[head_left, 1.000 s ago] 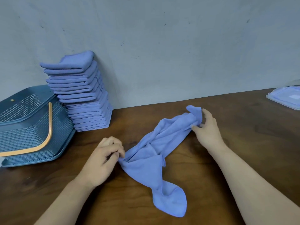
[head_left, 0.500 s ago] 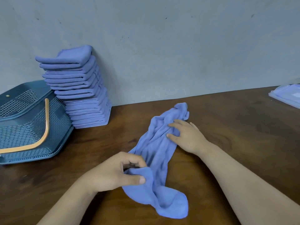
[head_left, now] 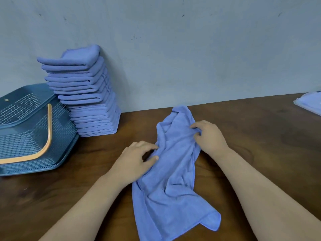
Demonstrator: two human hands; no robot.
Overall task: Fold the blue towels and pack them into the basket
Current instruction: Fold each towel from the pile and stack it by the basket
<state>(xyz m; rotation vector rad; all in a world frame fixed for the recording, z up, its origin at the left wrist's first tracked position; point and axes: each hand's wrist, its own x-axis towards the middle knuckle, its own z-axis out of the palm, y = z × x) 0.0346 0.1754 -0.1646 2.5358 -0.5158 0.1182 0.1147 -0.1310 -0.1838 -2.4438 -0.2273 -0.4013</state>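
Left hand (head_left: 134,160) and right hand (head_left: 209,137) pinch one crumpled towel (head_left: 173,188) on the desk (head_left: 260,136); folded stack (head_left: 86,101) beside basket (head_left: 26,136), seemingly none packed.

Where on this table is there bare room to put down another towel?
The table is bare between the loose towel and the pale container at the right edge, and in front of the basket. The back left is crowded: basket beside towel stack.
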